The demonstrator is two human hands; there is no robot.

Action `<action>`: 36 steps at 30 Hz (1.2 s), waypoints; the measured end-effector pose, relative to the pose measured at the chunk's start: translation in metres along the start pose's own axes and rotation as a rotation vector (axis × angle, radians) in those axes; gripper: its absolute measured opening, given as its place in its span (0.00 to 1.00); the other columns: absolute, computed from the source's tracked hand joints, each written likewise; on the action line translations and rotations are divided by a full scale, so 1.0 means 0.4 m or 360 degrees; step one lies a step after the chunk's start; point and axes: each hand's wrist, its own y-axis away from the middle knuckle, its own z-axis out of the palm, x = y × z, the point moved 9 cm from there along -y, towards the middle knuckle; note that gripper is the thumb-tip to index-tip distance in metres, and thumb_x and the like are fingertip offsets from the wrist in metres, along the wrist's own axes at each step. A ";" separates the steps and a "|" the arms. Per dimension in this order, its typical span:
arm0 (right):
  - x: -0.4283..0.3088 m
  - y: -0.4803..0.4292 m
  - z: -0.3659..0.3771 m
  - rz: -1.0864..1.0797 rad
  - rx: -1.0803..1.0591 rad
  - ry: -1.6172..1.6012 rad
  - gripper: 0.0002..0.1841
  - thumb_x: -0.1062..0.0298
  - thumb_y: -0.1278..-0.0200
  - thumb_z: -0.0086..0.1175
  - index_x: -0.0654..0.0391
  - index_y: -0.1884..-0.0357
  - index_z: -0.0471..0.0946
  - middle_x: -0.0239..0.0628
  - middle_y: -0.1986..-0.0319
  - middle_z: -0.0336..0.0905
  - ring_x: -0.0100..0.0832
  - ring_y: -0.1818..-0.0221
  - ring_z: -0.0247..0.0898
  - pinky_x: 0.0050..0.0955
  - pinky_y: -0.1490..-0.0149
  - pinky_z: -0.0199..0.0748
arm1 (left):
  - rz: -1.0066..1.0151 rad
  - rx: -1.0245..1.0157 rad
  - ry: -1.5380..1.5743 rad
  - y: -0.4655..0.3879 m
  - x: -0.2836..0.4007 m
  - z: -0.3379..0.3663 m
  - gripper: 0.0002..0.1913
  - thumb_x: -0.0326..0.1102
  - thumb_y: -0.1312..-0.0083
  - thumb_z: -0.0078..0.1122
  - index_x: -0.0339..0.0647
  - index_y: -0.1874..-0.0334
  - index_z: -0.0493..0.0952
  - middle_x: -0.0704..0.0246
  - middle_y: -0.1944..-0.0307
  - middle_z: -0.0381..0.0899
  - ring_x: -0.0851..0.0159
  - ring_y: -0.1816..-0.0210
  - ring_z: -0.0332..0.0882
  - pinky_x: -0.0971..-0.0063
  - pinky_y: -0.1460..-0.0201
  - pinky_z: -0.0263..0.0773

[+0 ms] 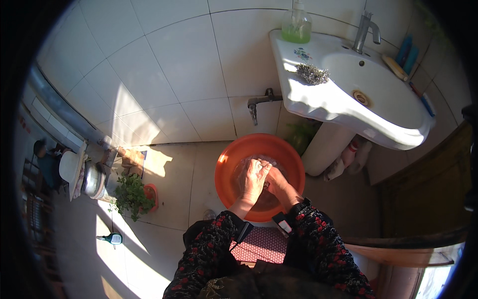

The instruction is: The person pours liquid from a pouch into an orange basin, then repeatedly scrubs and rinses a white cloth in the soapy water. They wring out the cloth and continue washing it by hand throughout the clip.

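Observation:
An orange plastic basin (226, 175) stands on the floor before me, with cloudy water (267, 205) inside. My left hand (253, 179) and my right hand (277, 180) are pressed together over the middle of the basin. The left fingers lie across the right hand. A small dark patch shows between the palms, but the hands hide whatever may be there. Both wrists reach in over the near rim, below patterned dark sleeves.
A wall tap (254, 108) juts out above the basin's far side. To the right is a white pedestal sink (396, 112) with steel wool (313, 74) and a soap bottle (297, 26) on top. Left are a potted plant (132, 194) and a green bottle (114, 238).

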 end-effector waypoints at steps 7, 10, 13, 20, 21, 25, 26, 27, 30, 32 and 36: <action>-0.043 -0.029 -0.025 -0.0375 0.0380 0.1008 0.11 0.64 0.38 0.54 0.57 0.56 0.75 0.40 0.57 0.77 0.37 0.56 0.70 0.28 0.52 0.69 | -0.0641 -0.0019 0.0213 -0.005 -0.132 0.026 0.16 0.37 0.33 0.61 0.37 0.77 0.71 0.70 0.79 0.75 0.75 0.75 0.71 0.76 0.71 0.67; -0.095 0.011 -0.001 -0.0516 0.0639 0.0687 0.12 0.63 0.34 0.52 0.64 0.65 0.75 0.49 0.75 0.79 0.43 0.75 0.69 0.31 0.66 0.71 | -0.0870 0.0094 0.0858 0.005 -0.170 0.034 0.12 0.34 0.33 0.59 0.35 0.74 0.76 0.74 0.75 0.77 0.76 0.72 0.73 0.78 0.67 0.68; -0.170 0.064 0.052 -0.0595 0.0859 0.1229 0.14 0.62 0.33 0.51 0.66 0.65 0.74 0.54 0.77 0.76 0.49 0.75 0.71 0.37 0.66 0.72 | -0.1153 0.0213 0.1014 0.023 -0.206 0.033 0.12 0.36 0.31 0.56 0.33 0.66 0.80 0.69 0.70 0.83 0.72 0.66 0.78 0.75 0.60 0.72; -0.237 0.121 0.128 -0.0609 0.0737 0.1624 0.13 0.60 0.36 0.50 0.62 0.63 0.74 0.57 0.73 0.78 0.59 0.65 0.76 0.49 0.60 0.75 | -0.1459 0.0225 0.1356 0.072 -0.259 0.051 0.15 0.36 0.31 0.47 0.31 0.55 0.78 0.61 0.53 0.80 0.63 0.49 0.76 0.71 0.48 0.72; -0.241 0.125 0.136 -0.0662 0.0678 0.1662 0.13 0.60 0.36 0.50 0.62 0.63 0.73 0.57 0.74 0.78 0.59 0.66 0.76 0.49 0.61 0.75 | -0.1361 0.0193 0.1413 0.069 -0.256 0.052 0.15 0.37 0.30 0.45 0.32 0.55 0.78 0.61 0.52 0.79 0.63 0.48 0.76 0.71 0.47 0.72; -0.255 0.138 0.163 -0.0880 0.0464 0.1742 0.11 0.60 0.38 0.52 0.59 0.65 0.72 0.56 0.76 0.77 0.58 0.68 0.75 0.50 0.62 0.74 | -0.1643 -0.0118 0.1930 0.113 -0.261 0.098 0.13 0.42 0.27 0.43 0.43 0.57 0.76 0.69 0.66 0.78 0.72 0.68 0.76 0.77 0.69 0.74; -0.266 0.144 0.163 -0.0947 0.0455 0.1760 0.11 0.60 0.38 0.53 0.59 0.65 0.72 0.56 0.76 0.77 0.58 0.67 0.75 0.50 0.62 0.74 | -0.1680 -0.0338 0.1978 0.112 -0.246 0.119 0.13 0.44 0.27 0.43 0.46 0.58 0.75 0.72 0.70 0.76 0.74 0.75 0.74 0.78 0.75 0.71; -0.252 0.132 0.140 -0.0731 0.0438 0.1624 0.16 0.55 0.36 0.56 0.60 0.64 0.72 0.53 0.76 0.78 0.50 0.70 0.78 0.43 0.63 0.75 | -0.1742 -0.0498 0.1897 0.112 -0.249 0.112 0.12 0.46 0.26 0.43 0.50 0.58 0.74 0.75 0.73 0.75 0.77 0.81 0.71 0.80 0.82 0.69; -0.243 0.126 0.090 -0.0491 0.0177 0.0476 0.27 0.47 0.35 0.58 0.67 0.56 0.74 0.34 0.68 0.78 0.25 0.66 0.72 0.27 0.63 0.73 | -0.1732 -0.0535 0.2146 0.069 -0.225 0.090 0.20 0.56 0.26 0.40 0.49 0.60 0.76 0.74 0.67 0.80 0.72 0.69 0.78 0.78 0.75 0.72; -0.237 0.126 0.069 -0.0279 -0.0053 0.0290 0.23 0.56 0.37 0.60 0.67 0.50 0.74 0.34 0.63 0.78 0.25 0.63 0.74 0.25 0.58 0.74 | -0.1522 -0.0600 0.2359 0.028 -0.190 0.047 0.19 0.50 0.26 0.45 0.41 0.56 0.77 0.70 0.62 0.82 0.71 0.62 0.79 0.78 0.71 0.72; -0.242 0.133 -0.001 -0.0214 -0.0146 0.0182 0.20 0.78 0.44 0.53 0.66 0.46 0.73 0.36 0.57 0.79 0.27 0.57 0.76 0.23 0.54 0.74 | -0.1237 -0.0656 0.1941 -0.013 -0.166 -0.024 0.08 0.36 0.30 0.54 0.39 0.60 0.76 0.69 0.67 0.80 0.73 0.70 0.74 0.78 0.71 0.68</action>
